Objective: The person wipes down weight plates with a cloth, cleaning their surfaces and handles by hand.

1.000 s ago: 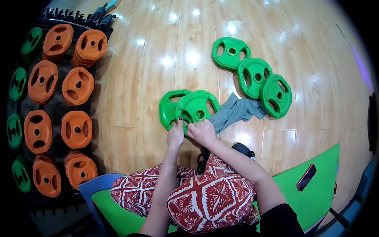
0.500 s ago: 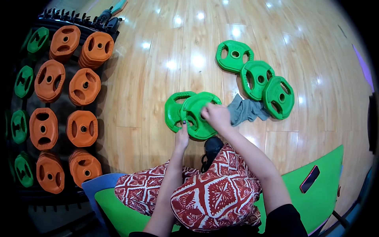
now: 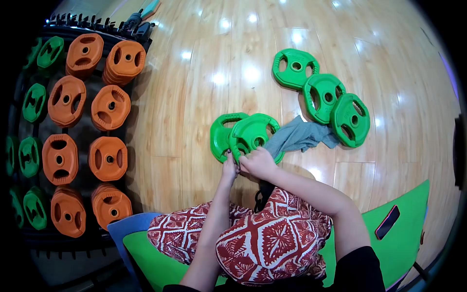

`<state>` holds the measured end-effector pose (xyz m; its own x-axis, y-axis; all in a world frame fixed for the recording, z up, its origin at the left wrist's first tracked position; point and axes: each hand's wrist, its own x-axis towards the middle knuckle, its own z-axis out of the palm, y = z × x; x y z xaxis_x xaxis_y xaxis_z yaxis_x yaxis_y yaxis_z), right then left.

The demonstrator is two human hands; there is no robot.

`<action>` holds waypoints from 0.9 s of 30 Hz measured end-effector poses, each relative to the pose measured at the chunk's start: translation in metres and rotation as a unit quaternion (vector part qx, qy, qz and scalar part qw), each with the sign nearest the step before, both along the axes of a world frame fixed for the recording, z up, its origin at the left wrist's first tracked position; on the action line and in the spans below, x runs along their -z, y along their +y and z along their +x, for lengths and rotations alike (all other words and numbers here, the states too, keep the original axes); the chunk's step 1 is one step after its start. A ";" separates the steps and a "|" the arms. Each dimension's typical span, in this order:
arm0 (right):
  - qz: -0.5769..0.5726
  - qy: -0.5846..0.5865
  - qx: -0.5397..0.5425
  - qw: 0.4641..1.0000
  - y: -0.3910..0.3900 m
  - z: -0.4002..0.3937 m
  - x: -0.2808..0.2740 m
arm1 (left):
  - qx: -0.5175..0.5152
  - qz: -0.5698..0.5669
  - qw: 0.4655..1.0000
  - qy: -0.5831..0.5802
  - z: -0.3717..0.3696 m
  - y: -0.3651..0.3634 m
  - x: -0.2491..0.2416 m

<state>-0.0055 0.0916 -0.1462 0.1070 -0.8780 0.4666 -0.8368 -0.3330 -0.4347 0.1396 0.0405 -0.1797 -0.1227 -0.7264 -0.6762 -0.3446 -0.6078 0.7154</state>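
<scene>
Two green weight plates overlap in front of me, the upper plate (image 3: 246, 130) lying partly over the left plate (image 3: 219, 137). My left hand (image 3: 230, 168) grips the near edge of the upper plate, thumb on top, the other fingers mostly hidden. At that plate's near side my right hand (image 3: 259, 163) is closed on the end of a grey cloth (image 3: 299, 135). The cloth crosses the plate's right edge and stretches along the floor towards three overlapping green plates (image 3: 323, 97) at the right.
A rack at the left bears stacks of orange plates (image 3: 60, 159) and green plates (image 3: 30, 156). A phone (image 3: 387, 222) rests on the green mat-like surface (image 3: 357, 238) at the lower right. Patterned trousers (image 3: 272, 236) and a dark shoe show below the hands.
My right hand has moved down and left to the plate's near edge. The cloth's left end has shifted left over the plate. The whole view has shifted slightly.
</scene>
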 end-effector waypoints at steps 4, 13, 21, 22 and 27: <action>-0.004 -0.071 0.108 0.992 -0.043 -0.002 -0.022 | 0.007 0.017 1.000 -0.023 0.001 0.000 0.002; -0.025 0.026 -0.019 0.999 -0.011 0.002 0.005 | -0.002 -0.071 0.996 0.062 0.016 0.000 0.041; 0.043 0.101 0.007 0.994 -0.054 -0.032 -0.003 | 0.033 -0.020 0.997 0.062 0.003 0.000 0.002; 0.029 0.090 0.010 0.995 -0.053 -0.034 0.002 | 0.025 -0.012 0.998 0.059 0.000 0.001 -0.006; -0.018 0.064 0.050 0.997 -0.048 -0.037 0.015 | 0.111 -0.052 0.992 0.008 0.005 0.000 0.001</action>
